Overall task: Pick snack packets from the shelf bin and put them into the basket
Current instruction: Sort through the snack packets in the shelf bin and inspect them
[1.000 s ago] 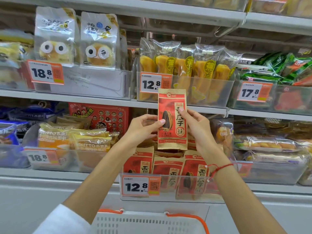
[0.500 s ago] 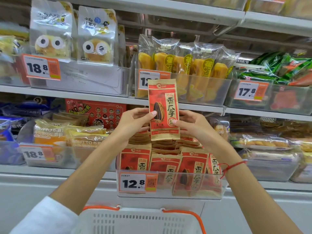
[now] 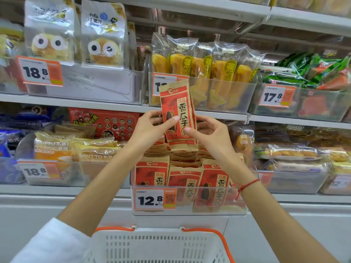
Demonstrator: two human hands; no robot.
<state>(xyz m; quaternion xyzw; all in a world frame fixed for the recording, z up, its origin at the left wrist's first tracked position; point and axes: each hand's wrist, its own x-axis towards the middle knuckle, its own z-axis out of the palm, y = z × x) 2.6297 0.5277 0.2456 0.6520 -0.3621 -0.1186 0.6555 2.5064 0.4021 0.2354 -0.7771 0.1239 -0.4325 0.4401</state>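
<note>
I hold a red and tan sunflower-seed packet [image 3: 178,114] upright in front of the shelves, tilted slightly left. My left hand [image 3: 150,131] pinches its left edge with the thumb across the front. My right hand [image 3: 209,135] pinches its lower right edge. Below the packet a clear shelf bin [image 3: 190,209] with a 12.8 price tag holds several more of the same packets [image 3: 152,173]. A white basket [image 3: 157,245] with orange handles sits at the bottom of the view, under the bin.
Clear bins of other snacks fill both shelves: yellow cake bags [image 3: 205,65] above, owl-face buns [image 3: 102,38] upper left, green packs [image 3: 313,71] upper right, bread packs [image 3: 76,149] at left, wrapped rolls [image 3: 288,154] at right. A red box [image 3: 102,122] stands behind.
Both hands have lowered the packet slightly toward the bin and it now tilts a little to the left. The basket shows more at the bottom of the view.
</note>
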